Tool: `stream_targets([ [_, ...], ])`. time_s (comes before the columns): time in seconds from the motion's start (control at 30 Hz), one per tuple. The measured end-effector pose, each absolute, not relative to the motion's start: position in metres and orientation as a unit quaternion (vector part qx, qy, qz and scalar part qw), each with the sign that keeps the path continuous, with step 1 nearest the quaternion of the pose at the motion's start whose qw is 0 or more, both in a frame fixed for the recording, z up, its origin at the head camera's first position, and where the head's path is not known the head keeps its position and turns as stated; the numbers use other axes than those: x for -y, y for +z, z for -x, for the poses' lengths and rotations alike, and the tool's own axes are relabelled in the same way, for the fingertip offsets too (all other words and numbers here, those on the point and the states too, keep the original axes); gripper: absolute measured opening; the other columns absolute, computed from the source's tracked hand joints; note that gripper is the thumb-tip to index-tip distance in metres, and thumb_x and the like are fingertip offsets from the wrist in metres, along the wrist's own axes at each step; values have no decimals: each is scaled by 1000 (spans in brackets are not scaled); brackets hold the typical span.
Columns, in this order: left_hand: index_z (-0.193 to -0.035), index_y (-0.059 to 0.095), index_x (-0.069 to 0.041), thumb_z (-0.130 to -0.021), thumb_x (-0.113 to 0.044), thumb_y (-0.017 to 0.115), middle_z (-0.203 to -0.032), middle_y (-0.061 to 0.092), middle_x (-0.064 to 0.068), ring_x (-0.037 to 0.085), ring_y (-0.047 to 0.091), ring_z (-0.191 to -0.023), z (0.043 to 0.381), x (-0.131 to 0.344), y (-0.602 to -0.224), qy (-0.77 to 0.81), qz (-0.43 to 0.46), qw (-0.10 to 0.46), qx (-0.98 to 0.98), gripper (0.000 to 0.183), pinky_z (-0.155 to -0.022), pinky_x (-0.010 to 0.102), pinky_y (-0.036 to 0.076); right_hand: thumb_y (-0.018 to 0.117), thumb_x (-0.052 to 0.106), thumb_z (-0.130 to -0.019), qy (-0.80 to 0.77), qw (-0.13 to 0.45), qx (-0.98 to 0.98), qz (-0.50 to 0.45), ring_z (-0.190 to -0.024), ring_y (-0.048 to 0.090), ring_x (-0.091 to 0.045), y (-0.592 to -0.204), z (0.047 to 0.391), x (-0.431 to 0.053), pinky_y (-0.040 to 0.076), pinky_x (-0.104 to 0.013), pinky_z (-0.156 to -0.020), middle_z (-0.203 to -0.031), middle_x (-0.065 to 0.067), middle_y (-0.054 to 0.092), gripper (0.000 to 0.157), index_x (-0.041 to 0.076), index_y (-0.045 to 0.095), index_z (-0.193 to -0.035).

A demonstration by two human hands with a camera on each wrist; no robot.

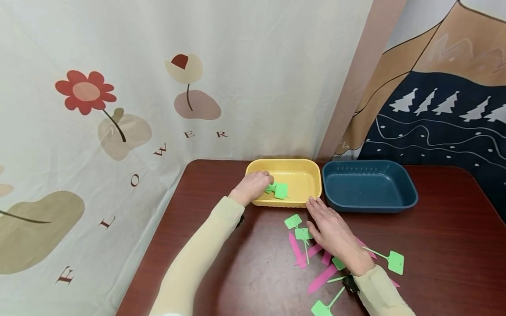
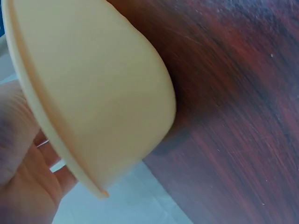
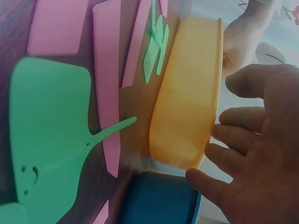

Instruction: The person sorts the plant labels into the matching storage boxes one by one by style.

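Note:
My left hand reaches over the left end of a yellow basin, fingers bent down inside it. Green T-shaped plant labels lie in the basin right at those fingertips; I cannot tell whether the hand pinches one. From the left wrist, the basin's wall hides the fingertips. My right hand hovers over the loose labels, fingers extended and fingertips at the basin's front right corner. In the right wrist view, the fingers are spread with nothing between them. A green label and pink strips lie below.
A dark blue basin stands right of the yellow one on the brown table. Pink pointed strips and several green labels are scattered near the front. A printed curtain hangs behind the table.

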State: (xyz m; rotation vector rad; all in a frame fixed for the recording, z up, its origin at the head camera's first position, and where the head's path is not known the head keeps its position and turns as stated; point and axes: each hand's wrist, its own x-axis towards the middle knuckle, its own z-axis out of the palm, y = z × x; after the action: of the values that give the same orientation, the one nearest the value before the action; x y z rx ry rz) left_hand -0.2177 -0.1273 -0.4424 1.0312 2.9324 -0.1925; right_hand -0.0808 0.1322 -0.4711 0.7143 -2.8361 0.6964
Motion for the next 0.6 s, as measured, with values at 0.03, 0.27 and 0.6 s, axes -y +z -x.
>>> stream_targets([
  [0.03,-108,76,-11,-97,4,64,-102,69,5,22,68,-88,216,127,-442,-60,-335,4,-940,22,-76,34,56,72,16,-97,230,69,941,-238,-144,44,-40,-471,81,-132,42,-61,-109,-153,-23,49,57,-7,54,-145],
  [0.27,-114,77,-12,-94,2,66,-107,71,4,23,70,-93,201,123,-431,-33,-365,-89,-926,26,-78,34,58,73,16,-96,238,88,935,-249,-142,46,-42,-471,81,-133,42,-59,-109,-152,-24,50,56,-7,55,-144],
  [0.6,-113,73,-10,-95,-6,68,-108,70,3,23,66,-98,172,135,-427,56,-363,-171,-914,19,-88,37,54,75,13,-92,271,172,918,-232,-122,62,-38,-471,76,-134,51,-56,-99,-134,-20,64,47,-3,64,-135],
])
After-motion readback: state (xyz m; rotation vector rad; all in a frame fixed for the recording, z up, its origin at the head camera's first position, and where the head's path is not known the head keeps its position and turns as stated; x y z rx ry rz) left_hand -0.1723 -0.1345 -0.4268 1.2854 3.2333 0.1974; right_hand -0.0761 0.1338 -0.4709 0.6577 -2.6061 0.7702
